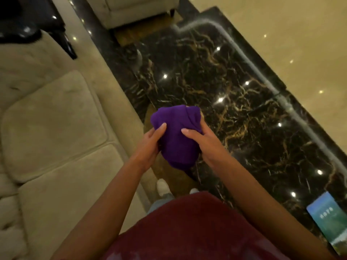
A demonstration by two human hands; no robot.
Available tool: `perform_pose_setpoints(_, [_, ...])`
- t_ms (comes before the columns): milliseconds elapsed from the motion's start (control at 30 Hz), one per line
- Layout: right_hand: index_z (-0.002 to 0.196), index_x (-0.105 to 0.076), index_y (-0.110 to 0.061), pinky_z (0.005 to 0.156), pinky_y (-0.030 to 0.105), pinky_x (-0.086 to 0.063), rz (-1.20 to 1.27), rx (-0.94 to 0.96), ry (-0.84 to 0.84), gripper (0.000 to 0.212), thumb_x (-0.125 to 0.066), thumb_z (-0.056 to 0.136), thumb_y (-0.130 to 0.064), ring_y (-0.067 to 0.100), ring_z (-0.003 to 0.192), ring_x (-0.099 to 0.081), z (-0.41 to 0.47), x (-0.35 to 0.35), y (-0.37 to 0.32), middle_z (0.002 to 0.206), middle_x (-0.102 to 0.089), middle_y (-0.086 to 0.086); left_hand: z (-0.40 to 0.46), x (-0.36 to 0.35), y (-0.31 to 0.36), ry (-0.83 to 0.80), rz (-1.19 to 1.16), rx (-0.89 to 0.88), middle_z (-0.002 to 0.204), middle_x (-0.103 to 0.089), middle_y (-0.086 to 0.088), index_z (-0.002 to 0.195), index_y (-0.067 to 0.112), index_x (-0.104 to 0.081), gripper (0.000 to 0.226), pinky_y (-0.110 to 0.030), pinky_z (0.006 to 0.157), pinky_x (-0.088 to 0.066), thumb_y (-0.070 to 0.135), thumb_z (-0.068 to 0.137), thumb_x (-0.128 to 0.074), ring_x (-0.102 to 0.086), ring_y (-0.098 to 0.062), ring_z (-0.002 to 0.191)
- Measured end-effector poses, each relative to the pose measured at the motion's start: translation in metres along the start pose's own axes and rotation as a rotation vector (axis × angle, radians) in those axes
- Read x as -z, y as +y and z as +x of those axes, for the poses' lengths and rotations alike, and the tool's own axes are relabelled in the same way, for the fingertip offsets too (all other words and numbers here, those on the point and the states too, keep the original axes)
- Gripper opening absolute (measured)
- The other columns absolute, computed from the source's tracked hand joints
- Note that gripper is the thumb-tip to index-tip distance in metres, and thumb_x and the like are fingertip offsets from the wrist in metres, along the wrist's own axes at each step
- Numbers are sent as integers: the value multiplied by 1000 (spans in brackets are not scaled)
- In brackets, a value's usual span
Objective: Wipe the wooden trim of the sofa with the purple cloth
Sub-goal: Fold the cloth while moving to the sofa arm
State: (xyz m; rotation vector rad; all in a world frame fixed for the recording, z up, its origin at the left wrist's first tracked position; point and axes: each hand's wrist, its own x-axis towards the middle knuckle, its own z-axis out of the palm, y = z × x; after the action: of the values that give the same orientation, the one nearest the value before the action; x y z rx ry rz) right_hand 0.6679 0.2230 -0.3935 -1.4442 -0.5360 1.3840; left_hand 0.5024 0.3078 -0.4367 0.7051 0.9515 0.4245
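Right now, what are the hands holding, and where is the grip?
Both hands hold the bunched purple cloth: the left hand grips its left side, the right hand its right side, thumbs on top.

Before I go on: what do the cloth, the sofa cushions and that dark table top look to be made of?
The purple cloth, held bunched in both hands, looks like soft matte fabric: it folds and gives no shine. The sofa cushions look like beige napped upholstery, maybe velvet or suede-like, dull and faintly mottled. The dark table top looks like polished black marble with gold veins and sharp light reflections, though it may be imitation.
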Motion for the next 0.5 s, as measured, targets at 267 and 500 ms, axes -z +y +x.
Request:
perform_pose_setpoints(267, [134, -60, -48, 110, 44, -52, -275, 120, -65, 51, -78, 88, -35, 4, 120, -64, 52, -64, -39, 130, -67, -19, -34, 42, 61, 220, 134, -302, 120, -78, 5, 126, 28, -66, 50, -39, 100, -59, 34, 81, -86, -73, -15, 115])
perform_pose_setpoints(500, [161, -32, -33, 116, 40, -45, -572, 335, -72, 83, -78, 92, -35, 5, 139, -45, 96, -108, -55, 155, -43, -16, -59, 72, 97, 509, 2, -545, 113, -80, 8, 110, 38, -74, 20, -26, 80, -62, 28, 93, -76, -76, -12, 105])
